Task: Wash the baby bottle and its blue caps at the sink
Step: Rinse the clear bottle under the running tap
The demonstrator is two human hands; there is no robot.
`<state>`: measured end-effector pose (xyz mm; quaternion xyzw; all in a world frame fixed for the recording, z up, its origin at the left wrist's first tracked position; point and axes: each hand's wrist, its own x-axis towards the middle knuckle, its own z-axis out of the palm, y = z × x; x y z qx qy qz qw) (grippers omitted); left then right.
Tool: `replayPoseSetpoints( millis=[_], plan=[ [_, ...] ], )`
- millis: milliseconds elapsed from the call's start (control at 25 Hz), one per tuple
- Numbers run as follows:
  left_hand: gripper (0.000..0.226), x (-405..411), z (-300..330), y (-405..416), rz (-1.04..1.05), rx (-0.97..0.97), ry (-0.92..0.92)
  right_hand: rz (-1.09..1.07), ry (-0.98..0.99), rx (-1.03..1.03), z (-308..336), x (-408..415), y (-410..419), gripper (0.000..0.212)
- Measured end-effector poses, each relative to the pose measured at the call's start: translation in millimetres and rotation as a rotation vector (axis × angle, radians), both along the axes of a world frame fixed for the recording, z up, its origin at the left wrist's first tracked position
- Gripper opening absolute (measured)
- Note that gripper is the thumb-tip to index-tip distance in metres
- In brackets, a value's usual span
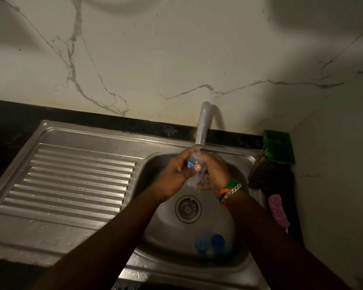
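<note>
The steel sink (172, 233) took up most of the table, ribbed drainboard off to the left, and the tap (202, 126) poured straight down. Both arms were in there, left hand (176, 174) and right hand (216, 174) meeting under the spout, fingers (184, 156) curled round the clear baby bottle (195, 162) from either side, a thumb pressed across its front. Down by the bowl's near wall, the two blue caps (217, 240) lay side by side.
</note>
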<state>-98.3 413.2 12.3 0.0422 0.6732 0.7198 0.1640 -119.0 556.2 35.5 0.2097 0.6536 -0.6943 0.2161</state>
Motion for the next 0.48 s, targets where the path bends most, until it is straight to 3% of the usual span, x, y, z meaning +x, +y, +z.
replayPoseSetpoints(
  millis=[200,280,400,480],
  plan=[
    [0.037,4.6,-5.3,8.2,0.138,0.245,-0.185,-0.005,0.051,0.046,-12.3,2.8,-17.6,0.052],
    [0.036,5.6,-2.9,19.8,0.224,0.227,-0.234,-0.033,0.144,0.1,-14.6,8.0,-25.3,0.059],
    [0.03,6.5,-1.5,37.7,0.277,0.098,-0.184,-0.102,0.215,0.142,-15.5,12.2,-31.5,0.085],
    [0.031,6.2,-2.9,42.1,0.29,0.124,-0.19,-0.135,0.203,0.151,-20.3,9.7,-29.9,0.085]
  ],
)
